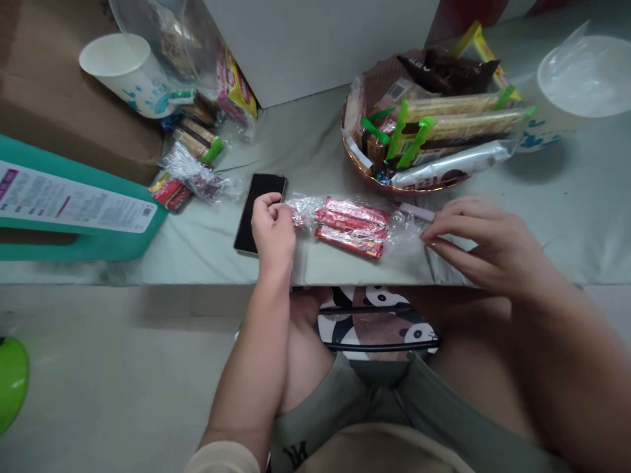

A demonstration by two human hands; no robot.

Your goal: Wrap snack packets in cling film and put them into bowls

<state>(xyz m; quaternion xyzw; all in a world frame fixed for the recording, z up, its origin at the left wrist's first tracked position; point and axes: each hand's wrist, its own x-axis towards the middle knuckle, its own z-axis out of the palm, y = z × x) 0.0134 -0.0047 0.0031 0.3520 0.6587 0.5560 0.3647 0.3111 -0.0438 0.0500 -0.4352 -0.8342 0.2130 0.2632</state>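
Note:
Several red-wrapped snack bars (352,226) lie side by side on the cloth-covered table, with crinkled clear plastic wrap (401,228) over them and out past both ends. My left hand (274,230) is closed at the left end of the wrap, over the edge of a black phone (257,203). A small pinkish-red piece (298,215) shows beside its fingers. At the other end, my right hand (476,240) pinches the wrap's edge between thumb and fingers. A thin pale strip (417,211) lies by its fingertips.
Behind the bars stands a bowl (359,167) heaped with packaged snacks, with a white cup (557,105) to its right. More wrapped snacks (197,157), another paper cup (123,69), a brown box (59,98) and a teal container (123,240) occupy the left. The table's front edge is near my lap.

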